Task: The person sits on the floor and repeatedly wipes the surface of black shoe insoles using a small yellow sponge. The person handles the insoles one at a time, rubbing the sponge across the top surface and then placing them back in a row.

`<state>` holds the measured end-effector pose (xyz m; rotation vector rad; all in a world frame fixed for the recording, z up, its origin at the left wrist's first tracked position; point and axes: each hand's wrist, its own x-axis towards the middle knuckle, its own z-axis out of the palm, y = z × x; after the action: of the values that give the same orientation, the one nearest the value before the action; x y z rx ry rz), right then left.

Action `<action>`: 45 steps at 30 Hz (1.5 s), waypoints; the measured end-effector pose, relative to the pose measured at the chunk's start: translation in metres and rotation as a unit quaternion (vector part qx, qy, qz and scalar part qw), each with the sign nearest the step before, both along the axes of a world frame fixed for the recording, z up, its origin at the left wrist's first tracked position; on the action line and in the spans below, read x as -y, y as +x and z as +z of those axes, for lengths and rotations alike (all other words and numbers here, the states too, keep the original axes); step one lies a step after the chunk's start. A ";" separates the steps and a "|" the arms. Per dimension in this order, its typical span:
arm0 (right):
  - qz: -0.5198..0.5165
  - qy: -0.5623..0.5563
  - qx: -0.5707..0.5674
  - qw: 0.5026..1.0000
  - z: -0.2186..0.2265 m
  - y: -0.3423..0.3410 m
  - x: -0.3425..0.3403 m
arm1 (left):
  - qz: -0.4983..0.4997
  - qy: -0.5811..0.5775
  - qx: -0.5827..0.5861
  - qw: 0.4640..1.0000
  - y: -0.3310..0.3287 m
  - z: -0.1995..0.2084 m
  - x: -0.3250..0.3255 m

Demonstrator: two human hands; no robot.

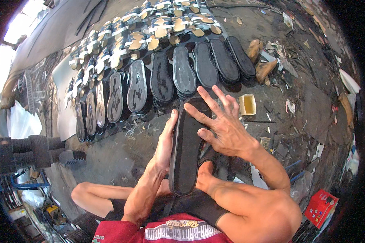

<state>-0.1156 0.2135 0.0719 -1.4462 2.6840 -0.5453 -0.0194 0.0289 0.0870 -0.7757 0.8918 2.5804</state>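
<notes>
A long black shoe sole (pixel 185 162) stands tilted upright above my crossed legs. My left hand (pixel 164 143) is closed round its left edge, thumb pointing up along the side; the other fingers are hidden behind it. Over the sole's upper right part is my right hand (pixel 231 131), its fingers spread apart. The index fingertip and thumb lie at the sole's face and right edge; whether they press on it I cannot tell. Just beyond that hand sits a small pale tub (pixel 242 106) with amber liquid in it.
A curved row of black soles (pixel 185 69), several looking wet, lies ahead. Behind it stand many sandals with tan insoles (pixel 160 30). Brown shoe lasts (pixel 265 69) lie to the right among scraps. Black soles are stacked (pixel 40 150) at left. A red box (pixel 321 208) sits lower right.
</notes>
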 end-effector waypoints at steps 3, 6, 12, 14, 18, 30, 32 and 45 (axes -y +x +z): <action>0.021 0.009 -0.008 1.000 0.004 -0.001 -0.001 | -0.005 0.027 0.019 0.999 0.002 -0.005 0.005; 0.040 0.015 -0.013 0.999 0.008 -0.002 -0.001 | -0.012 0.023 0.034 0.999 0.003 -0.007 0.008; 0.079 0.015 0.004 0.997 0.008 0.001 -0.003 | -0.017 0.029 0.022 0.999 0.001 -0.009 0.012; 0.089 0.019 0.002 0.996 0.009 0.003 -0.003 | -0.006 0.016 0.028 0.999 -0.001 -0.008 0.011; 0.100 0.028 -0.003 0.995 0.012 0.008 -0.004 | 0.004 0.015 0.021 1.000 -0.003 -0.009 0.010; 0.153 -0.052 0.041 0.986 0.021 0.055 -0.007 | 0.027 0.106 -0.051 0.993 -0.011 -0.028 0.031; 0.051 -0.171 0.081 0.981 0.012 0.032 -0.023 | 0.061 0.143 -0.068 0.985 -0.019 -0.039 0.039; -0.385 0.022 0.014 0.922 -0.189 -0.054 -0.159 | 0.176 0.199 0.002 0.964 0.018 -0.075 0.034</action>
<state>-0.1694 0.3724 -0.1176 -0.2994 3.1370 -0.5060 -0.0017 -0.0050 0.0119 -0.8783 0.2226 2.9200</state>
